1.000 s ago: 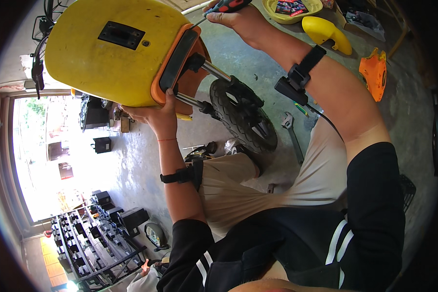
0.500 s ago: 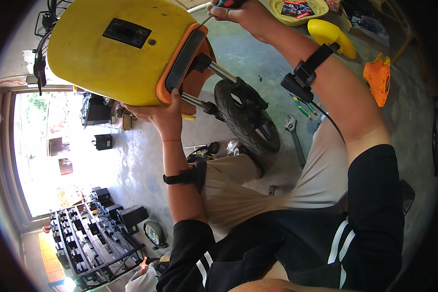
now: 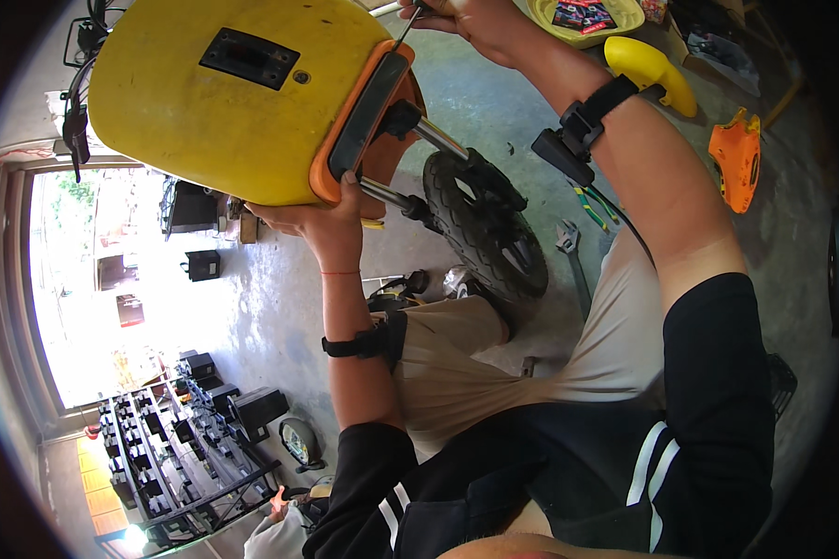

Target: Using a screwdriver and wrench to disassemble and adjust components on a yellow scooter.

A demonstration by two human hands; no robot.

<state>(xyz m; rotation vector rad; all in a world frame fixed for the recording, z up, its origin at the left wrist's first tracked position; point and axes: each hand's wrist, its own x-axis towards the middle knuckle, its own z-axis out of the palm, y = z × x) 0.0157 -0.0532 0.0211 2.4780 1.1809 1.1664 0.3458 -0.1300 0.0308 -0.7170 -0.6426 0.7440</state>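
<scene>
A scooter's large yellow front panel (image 3: pixel 214 130) fills the upper left, with a black rectangular plate (image 3: pixel 248 59) on its face. Along its right edge runs an orange trim piece (image 3: pixel 323 177) with a long dark strip (image 3: pixel 371 102) set in it. My left hand (image 3: pixel 322 228) grips the lower corner, thumb on the trim and fingers passing behind the panel. At the top edge my right hand (image 3: pixel 480 26) is closed round a screwdriver (image 3: pixel 407 30). Its shaft points down at the trim's upper end; whether it sits in a screw cannot be seen.
Below the panel are the fork (image 3: pixel 443 140) and front wheel (image 3: pixel 485 224). An adjustable wrench (image 3: pixel 569 244) and green-handled pliers (image 3: pixel 595 210) lie on the floor. At right are a yellow fender (image 3: pixel 651 70), an orange part (image 3: pixel 736 158) and a yellow basin (image 3: pixel 592 35). A metal rack (image 3: pixel 172 456) stands lower left.
The whole scene has shifted slightly right in view. My right hand has gone a little higher, and its screwdriver handle now shows less. The left hand keeps its grip on the corner.
</scene>
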